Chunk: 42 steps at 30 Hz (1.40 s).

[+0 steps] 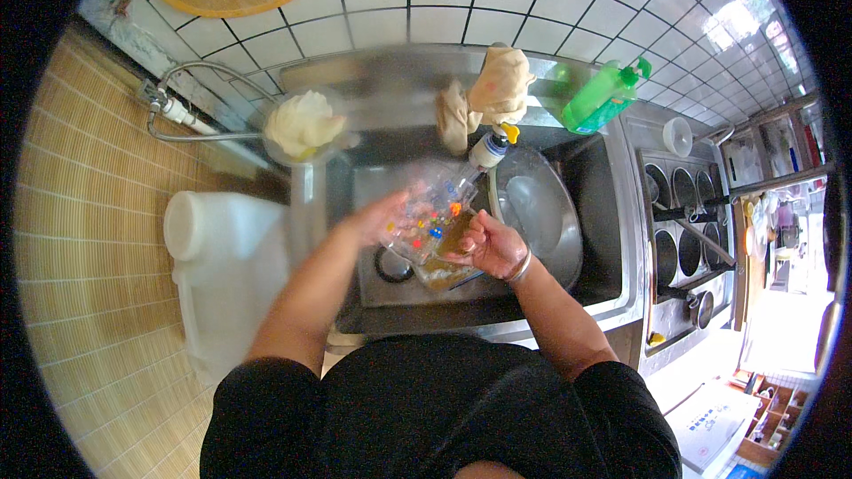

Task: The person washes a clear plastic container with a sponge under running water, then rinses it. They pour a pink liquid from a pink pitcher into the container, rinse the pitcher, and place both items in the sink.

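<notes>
Over the steel sink, a clear plastic container with coloured spots is tilted beneath the tap. My left hand, blurred, grips its left side. Curled fingers of my right hand are at its lower right edge; part of that grip is hidden. The tap has a yellow lever, and its clear spout end points at the container. To the right a round metal basin stands in the sink. Below the container lies another clear vessel, partly covered, beside the dark drain ring.
Bundled beige cloths sit behind the tap. A green pump bottle stands on the back ledge, and a pale crumpled cloth at the back left corner. A large white jug is left of the sink; a rack with round openings is right.
</notes>
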Tool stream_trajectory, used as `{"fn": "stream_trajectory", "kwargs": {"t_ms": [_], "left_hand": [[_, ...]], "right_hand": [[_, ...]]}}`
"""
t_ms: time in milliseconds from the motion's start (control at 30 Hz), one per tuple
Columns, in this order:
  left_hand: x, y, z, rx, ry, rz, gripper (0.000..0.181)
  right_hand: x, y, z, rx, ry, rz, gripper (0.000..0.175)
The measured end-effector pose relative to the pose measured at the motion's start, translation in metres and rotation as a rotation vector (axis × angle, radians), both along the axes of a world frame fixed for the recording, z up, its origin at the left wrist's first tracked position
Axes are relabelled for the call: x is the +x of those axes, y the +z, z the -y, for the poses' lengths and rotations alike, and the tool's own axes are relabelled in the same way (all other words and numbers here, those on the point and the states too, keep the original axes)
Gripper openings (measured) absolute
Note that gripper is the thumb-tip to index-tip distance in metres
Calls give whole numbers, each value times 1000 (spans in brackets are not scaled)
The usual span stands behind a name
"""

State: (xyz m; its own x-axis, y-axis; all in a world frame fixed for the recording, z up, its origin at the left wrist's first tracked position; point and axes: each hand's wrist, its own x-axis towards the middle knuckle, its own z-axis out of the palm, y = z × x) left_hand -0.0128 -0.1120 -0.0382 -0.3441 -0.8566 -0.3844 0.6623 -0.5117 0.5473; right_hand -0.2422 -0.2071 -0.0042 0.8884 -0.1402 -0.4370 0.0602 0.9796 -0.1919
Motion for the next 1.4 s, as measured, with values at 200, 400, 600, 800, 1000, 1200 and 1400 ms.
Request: {"fn": "stream_trajectory", "kwargs": {"t_ms": [200,400,600,800,1000,1200,1400], "left_hand": [[-10,-50,20,280,-18,568,65],[-52,27,44,216,253,608,55],[-49,-1,48,47,266,794,70],[-29,21,14,316,195,721,66],[-37,18,1,345,133,655,68],[-42,15,-4,320,128,624,65],[-42,9,-7,337,140,584,63]], "right_hand": [[9,-16,-15,-672,-127,-280,29],[15,-18,-38,-741,-252,-491,26],[31,-11,-50,-483,-362,-375,24],[14,12,-31,-411,-225,-445,23],[6,24,-28,-545,-80,-554,24],[-13,23,-24,-906,46,-547,23],[-2,17,-17,-1269,94,-681,21]]}}
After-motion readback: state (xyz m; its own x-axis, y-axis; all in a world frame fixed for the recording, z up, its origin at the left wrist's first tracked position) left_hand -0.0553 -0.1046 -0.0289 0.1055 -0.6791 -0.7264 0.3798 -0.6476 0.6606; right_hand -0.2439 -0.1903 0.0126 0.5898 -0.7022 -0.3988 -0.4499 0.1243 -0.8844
